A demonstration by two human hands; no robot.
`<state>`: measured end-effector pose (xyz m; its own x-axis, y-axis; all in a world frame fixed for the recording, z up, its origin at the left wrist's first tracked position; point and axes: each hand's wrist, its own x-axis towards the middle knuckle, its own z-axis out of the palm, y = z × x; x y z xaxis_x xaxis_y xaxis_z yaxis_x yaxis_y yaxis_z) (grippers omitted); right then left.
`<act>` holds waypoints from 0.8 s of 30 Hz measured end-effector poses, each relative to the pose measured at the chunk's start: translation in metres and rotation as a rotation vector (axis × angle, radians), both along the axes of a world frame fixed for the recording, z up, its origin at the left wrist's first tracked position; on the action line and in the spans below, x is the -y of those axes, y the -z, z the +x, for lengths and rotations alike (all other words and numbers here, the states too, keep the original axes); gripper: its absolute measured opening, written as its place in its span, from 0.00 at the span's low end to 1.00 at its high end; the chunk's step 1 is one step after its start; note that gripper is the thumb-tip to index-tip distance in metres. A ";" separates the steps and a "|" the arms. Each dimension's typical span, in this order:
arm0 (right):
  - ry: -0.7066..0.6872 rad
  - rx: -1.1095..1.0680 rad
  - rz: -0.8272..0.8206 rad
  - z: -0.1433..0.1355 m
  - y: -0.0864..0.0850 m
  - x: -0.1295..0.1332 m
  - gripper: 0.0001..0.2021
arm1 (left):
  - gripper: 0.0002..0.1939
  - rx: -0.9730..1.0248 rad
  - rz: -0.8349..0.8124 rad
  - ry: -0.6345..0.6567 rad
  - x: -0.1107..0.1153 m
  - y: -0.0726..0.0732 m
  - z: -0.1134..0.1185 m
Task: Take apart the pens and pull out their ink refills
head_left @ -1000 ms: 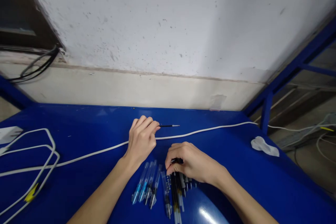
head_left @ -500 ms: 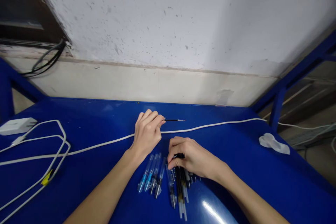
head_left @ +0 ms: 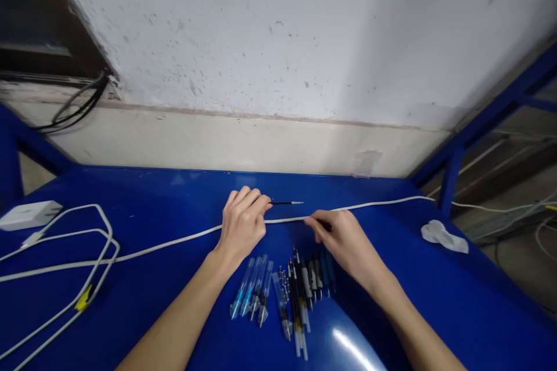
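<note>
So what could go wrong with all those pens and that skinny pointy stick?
The thin refill pinched in the left hand might bend or poke the right hand, which holds a small dark part close by. The pen parts lie loose by the table's near edge and could roll off. The white cable could snag a wrist.

A glossy blue table (head_left: 130, 197) fills the lower view, set against a white wall. A long white cable (head_left: 165, 242) crosses it from nine o'clock to two o'clock. At nine o'clock sits a white charger block (head_left: 28, 214) with looped white cords (head_left: 93, 243). Near six o'clock lies a row of pens and clear pen barrels (head_left: 282, 293). At three o'clock rests a crumpled white scrap (head_left: 444, 236).
</note>
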<state>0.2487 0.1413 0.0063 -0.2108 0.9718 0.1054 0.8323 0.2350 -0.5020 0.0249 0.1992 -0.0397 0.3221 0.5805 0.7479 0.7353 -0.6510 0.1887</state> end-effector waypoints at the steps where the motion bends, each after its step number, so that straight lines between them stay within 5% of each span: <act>1: 0.119 0.118 0.017 0.006 0.001 0.005 0.18 | 0.11 0.000 0.001 0.002 0.000 0.000 0.000; 5: 0.263 0.456 0.020 0.022 0.018 0.027 0.14 | 0.11 0.000 0.003 0.029 0.002 -0.001 0.003; 10: 0.218 0.379 0.037 0.030 0.021 0.034 0.13 | 0.10 0.043 -0.021 0.099 0.005 -0.001 0.007; 13: 0.149 0.060 -0.035 0.032 0.010 0.017 0.11 | 0.09 0.081 -0.027 0.137 0.007 0.000 0.009; 18: -0.089 -0.931 -0.302 0.023 0.008 -0.028 0.20 | 0.09 0.051 -0.047 0.221 0.006 0.001 0.010; 24: 0.043 -1.335 -0.293 -0.002 0.032 -0.038 0.14 | 0.06 0.052 -0.062 0.252 0.004 0.003 0.011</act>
